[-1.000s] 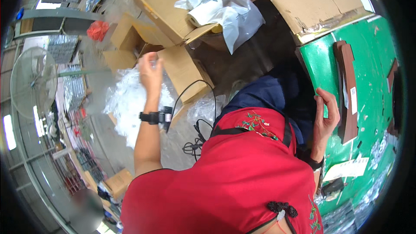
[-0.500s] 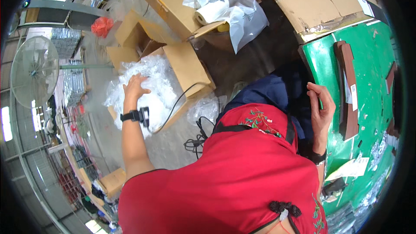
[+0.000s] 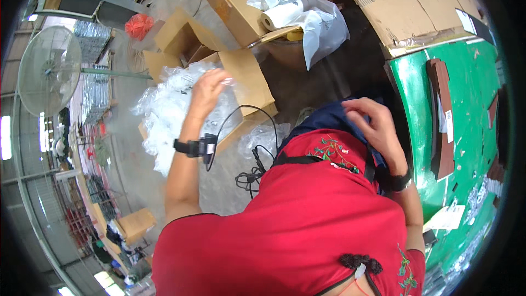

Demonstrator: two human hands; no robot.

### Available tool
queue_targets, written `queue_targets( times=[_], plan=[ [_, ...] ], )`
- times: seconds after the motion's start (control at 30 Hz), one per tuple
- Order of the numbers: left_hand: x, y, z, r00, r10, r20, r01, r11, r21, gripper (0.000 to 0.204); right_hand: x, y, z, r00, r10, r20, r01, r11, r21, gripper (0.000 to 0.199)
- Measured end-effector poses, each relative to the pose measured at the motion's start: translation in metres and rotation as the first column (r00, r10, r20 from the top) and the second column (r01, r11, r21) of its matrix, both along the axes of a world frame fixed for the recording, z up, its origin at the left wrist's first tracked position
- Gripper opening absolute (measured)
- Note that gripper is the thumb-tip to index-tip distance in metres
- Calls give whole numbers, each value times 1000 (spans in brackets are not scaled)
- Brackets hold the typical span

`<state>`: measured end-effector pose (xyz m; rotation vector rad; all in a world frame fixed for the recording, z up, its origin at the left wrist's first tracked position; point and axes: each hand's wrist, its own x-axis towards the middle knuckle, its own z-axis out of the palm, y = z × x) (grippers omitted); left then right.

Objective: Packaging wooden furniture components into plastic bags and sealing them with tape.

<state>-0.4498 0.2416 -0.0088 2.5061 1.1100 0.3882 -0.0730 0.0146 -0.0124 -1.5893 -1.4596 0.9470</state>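
Over the cardboard box point(image 3: 249, 74) full of clear plastic bags point(image 3: 178, 98), my left hand point(image 3: 206, 96) is closed, fingertips together. A bit of clear plastic shines at its fingertips, seemingly a thin plastic bag point(image 3: 228, 81); the rest of it cannot be made out. My right hand point(image 3: 377, 126) hovers above my lap, near the green table's edge. Its fingers are bent loosely, the thumb stands apart, and nothing shows in it.
A larger open carton point(image 3: 230, 8) holds a white roll point(image 3: 282, 13) and plastic sheeting. At right, the green table point(image 3: 408, 93) bears brown card strips point(image 3: 441, 115) and flat cardboard point(image 3: 405, 5). Black cables point(image 3: 252, 175) lie on the floor; a fan point(image 3: 49, 71) stands left.
My left hand has risen from the plastic bags and moved right, its spread fingers now closed. My right hand has swung left, from beside the table to above my lap.
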Motion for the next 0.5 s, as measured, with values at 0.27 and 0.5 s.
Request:
queue_targets(
  times=[0.27,0.5],
  plan=[
    [106,-72,37,940,-302,158,248,923,293,13,-62,83,1,865,441,-238,-417,897,146,81],
    [117,-49,60,900,-165,403,63,965,255,63,-16,74,18,757,20,-653,-101,991,-88,19]
  ],
)
